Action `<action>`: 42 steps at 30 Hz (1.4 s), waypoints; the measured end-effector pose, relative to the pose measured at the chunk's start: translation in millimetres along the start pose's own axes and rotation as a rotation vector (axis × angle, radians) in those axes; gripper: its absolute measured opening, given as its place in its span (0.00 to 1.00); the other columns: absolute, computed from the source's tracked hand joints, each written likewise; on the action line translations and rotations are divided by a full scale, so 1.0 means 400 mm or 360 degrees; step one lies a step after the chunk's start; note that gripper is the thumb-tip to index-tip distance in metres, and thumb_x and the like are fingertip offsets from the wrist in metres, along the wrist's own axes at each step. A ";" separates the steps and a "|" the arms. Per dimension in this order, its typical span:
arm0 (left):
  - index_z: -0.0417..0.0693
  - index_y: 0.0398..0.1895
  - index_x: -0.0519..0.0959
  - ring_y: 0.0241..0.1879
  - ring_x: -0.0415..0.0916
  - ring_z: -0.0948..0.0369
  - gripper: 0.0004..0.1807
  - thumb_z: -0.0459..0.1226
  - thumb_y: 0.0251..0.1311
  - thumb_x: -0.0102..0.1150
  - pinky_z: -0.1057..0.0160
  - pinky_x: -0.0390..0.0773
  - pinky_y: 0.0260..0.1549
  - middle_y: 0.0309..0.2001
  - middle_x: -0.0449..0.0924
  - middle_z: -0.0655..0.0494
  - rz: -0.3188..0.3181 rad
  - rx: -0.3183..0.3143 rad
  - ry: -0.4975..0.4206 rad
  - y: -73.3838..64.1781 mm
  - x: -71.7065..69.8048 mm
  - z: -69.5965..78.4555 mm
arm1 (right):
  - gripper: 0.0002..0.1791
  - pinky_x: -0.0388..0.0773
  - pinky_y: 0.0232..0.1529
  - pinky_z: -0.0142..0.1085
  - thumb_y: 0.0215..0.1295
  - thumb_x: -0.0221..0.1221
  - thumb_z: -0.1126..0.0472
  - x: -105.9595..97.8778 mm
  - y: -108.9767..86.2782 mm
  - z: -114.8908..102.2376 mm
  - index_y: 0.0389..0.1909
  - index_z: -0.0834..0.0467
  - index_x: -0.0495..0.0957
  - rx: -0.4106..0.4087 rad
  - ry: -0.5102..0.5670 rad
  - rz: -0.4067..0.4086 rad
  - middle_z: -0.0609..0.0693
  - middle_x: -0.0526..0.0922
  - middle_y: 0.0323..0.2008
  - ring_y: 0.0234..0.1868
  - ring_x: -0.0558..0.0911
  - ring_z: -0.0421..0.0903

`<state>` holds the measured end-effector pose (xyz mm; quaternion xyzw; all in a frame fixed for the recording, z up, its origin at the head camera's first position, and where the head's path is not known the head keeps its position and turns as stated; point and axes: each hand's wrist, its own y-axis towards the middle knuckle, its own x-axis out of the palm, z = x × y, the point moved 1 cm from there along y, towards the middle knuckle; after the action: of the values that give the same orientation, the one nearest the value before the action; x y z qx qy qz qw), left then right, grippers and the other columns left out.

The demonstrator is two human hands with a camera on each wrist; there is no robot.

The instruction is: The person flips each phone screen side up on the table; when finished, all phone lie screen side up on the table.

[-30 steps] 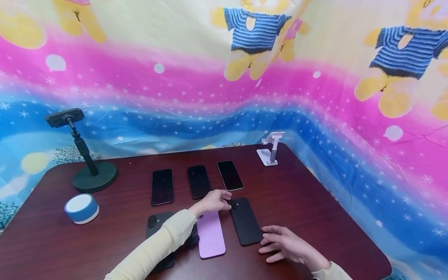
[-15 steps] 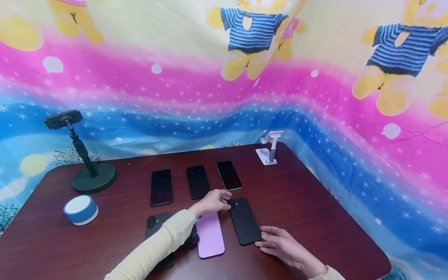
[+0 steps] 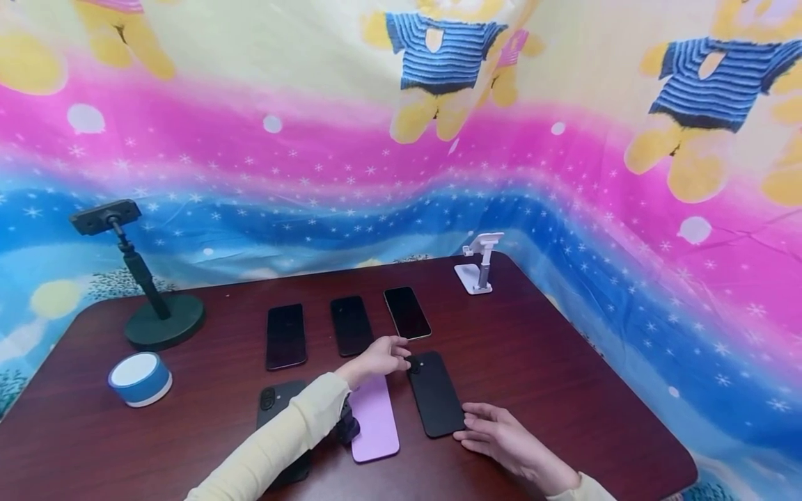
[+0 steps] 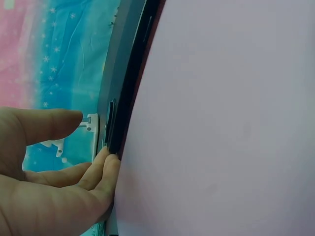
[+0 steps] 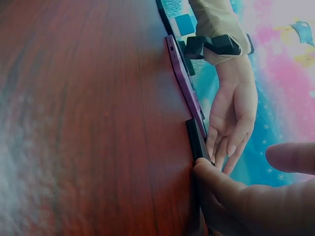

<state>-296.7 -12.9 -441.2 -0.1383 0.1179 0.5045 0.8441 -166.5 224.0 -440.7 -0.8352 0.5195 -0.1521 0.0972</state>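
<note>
A black phone (image 3: 435, 394) lies face down on the table, camera bump at its far left corner. My left hand (image 3: 381, 358) reaches over the pink phone (image 3: 374, 422) with its fingertips at that corner; in the left wrist view its thumb (image 4: 54, 123) stands apart from the phone's edge. At the near right edge, the fingertips of my right hand (image 3: 501, 435) touch the black phone's side, fingers fairly straight. The right wrist view shows the black phone's edge (image 5: 196, 140) against a fingertip, with the left hand (image 5: 234, 105) beyond.
Three phones lie screen up in a back row: left (image 3: 285, 336), middle (image 3: 351, 325) and right (image 3: 407, 313). A dark phone (image 3: 276, 400) is partly under my left sleeve. A black stand (image 3: 164, 323), a blue-and-white tape roll (image 3: 140, 379) and a white phone stand (image 3: 474, 278) sit around them.
My right hand has moved slightly left and its spread fingers have come together at the black phone's edge. My left hand stays at the camera corner. The head view has shifted slightly.
</note>
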 end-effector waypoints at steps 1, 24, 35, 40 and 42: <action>0.22 0.63 0.63 0.54 0.76 0.43 0.31 0.24 0.54 0.58 0.57 0.78 0.52 0.52 0.77 0.31 0.0015 -0.0008 0.0001 0.000 0.001 0.001 | 0.39 0.76 0.57 0.39 0.73 0.47 0.59 0.000 0.000 0.000 0.68 0.80 0.37 -0.0006 -0.0003 0.0001 0.80 0.46 0.66 0.53 0.79 0.46; 0.23 0.60 0.68 0.47 0.81 0.50 0.30 0.25 0.51 0.60 0.58 0.80 0.48 0.43 0.84 0.39 0.0186 0.0025 0.0089 0.017 0.015 -0.016 | 0.37 0.77 0.55 0.38 0.72 0.49 0.63 0.008 -0.004 0.001 0.67 0.82 0.39 -0.0031 -0.0018 0.0011 0.76 0.54 0.62 0.50 0.79 0.45; 0.20 0.67 0.52 0.44 0.81 0.43 0.37 0.18 0.54 0.55 0.51 0.83 0.43 0.55 0.69 0.26 0.0077 -0.0130 -0.0346 0.024 0.032 -0.021 | 0.35 0.78 0.52 0.38 0.71 0.49 0.64 0.009 0.000 0.016 0.65 0.83 0.44 -0.0118 -0.0130 0.0075 0.74 0.57 0.59 0.48 0.80 0.46; 0.24 0.65 0.61 0.37 0.83 0.52 0.37 0.25 0.51 0.64 0.58 0.85 0.35 0.46 0.76 0.35 0.0008 0.0107 -0.0373 0.131 0.043 -0.171 | 0.35 0.79 0.49 0.37 0.69 0.50 0.64 0.014 0.003 0.020 0.64 0.82 0.46 -0.0148 -0.0157 0.0131 0.67 0.63 0.54 0.45 0.81 0.45; 0.23 0.63 0.62 0.36 0.84 0.54 0.35 0.26 0.52 0.64 0.59 0.85 0.35 0.44 0.78 0.36 -0.0016 0.0145 -0.0351 0.133 0.045 -0.173 | 0.35 0.79 0.48 0.37 0.68 0.51 0.64 0.015 0.004 0.018 0.64 0.82 0.47 -0.0147 -0.0170 0.0150 0.67 0.63 0.54 0.44 0.81 0.45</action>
<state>-339.4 1.4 -518.0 -0.0442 0.0465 0.5066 0.8598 -162.7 217.8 -447.1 -0.8203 0.5588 -0.0784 0.0932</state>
